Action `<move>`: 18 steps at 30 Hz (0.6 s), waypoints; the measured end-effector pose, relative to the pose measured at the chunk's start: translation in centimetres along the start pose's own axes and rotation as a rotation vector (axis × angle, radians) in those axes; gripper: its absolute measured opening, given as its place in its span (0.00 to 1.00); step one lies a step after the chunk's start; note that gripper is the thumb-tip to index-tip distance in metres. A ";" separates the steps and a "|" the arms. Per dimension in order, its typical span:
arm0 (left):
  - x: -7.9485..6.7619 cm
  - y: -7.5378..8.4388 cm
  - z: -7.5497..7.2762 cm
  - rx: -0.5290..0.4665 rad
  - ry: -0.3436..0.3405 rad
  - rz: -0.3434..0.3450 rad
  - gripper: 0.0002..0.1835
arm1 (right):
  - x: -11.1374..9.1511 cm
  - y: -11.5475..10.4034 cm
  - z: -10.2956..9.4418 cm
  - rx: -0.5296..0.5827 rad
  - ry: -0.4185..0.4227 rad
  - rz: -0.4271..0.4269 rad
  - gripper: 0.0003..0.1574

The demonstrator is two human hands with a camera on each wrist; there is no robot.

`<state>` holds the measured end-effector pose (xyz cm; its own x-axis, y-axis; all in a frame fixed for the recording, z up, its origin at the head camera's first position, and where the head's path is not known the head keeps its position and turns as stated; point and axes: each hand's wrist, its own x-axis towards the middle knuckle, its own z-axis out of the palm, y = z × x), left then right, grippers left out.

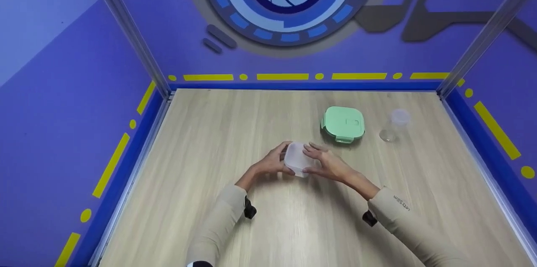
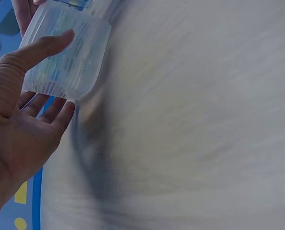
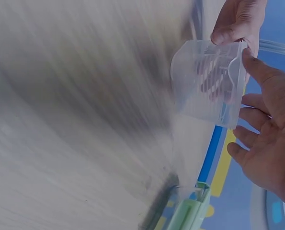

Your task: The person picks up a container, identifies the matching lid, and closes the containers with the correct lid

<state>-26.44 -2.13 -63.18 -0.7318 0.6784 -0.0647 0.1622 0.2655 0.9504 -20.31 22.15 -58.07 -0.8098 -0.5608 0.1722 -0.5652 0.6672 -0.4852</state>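
A small translucent plastic box (image 1: pixel 297 159) with a whitish lid is held above the table, tilted. My left hand (image 1: pixel 270 164) grips it from the left. In the left wrist view, the thumb lies along one ribbed side of the box (image 2: pixel 92 57) and the fingers are round the other. From the right, my right hand (image 1: pixel 331 165) touches the lid with fingers spread. The right wrist view shows this hand (image 3: pixel 276 124) with its thumb on the rim and its fingers loosely extended beside the lid. Whether all its fingertips touch is unclear.
A green-lidded food container (image 1: pixel 344 122) with side clips stands on the wooden table (image 1: pixel 218 133) behind the hands. Farther right is a clear jar or cup (image 1: pixel 394 124) with a pale top. Blue-purple panels (image 1: pixel 268 61) enclose the back and sides.
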 end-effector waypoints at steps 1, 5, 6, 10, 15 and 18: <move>-0.1 0.0 -0.1 -0.010 -0.003 -0.003 0.53 | 0.1 0.0 0.0 -0.004 -0.004 -0.005 0.40; -0.3 -0.3 -0.1 -0.038 -0.001 -0.011 0.53 | 0.7 -0.1 -0.5 0.034 -0.074 0.015 0.40; -0.4 -0.3 -0.1 -0.038 0.005 -0.019 0.52 | 0.9 -0.1 -0.6 0.066 -0.101 0.031 0.40; -0.4 -0.5 0.2 -0.037 0.036 -0.024 0.50 | 1.5 0.0 -1.3 0.169 -0.187 0.081 0.40; -0.3 -0.7 0.7 -0.036 0.059 -0.008 0.49 | 2.2 -0.2 -2.0 0.142 -0.233 0.090 0.40; -0.3 -0.6 0.8 -0.034 0.072 0.005 0.49 | 2.3 -0.4 -2.0 0.104 -0.239 0.075 0.40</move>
<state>-25.82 -1.96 -64.00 -0.7772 0.6280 -0.0393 0.1438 0.2380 0.9606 -22.28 21.52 -55.75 -0.7817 -0.6198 -0.0691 -0.4759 0.6645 -0.5762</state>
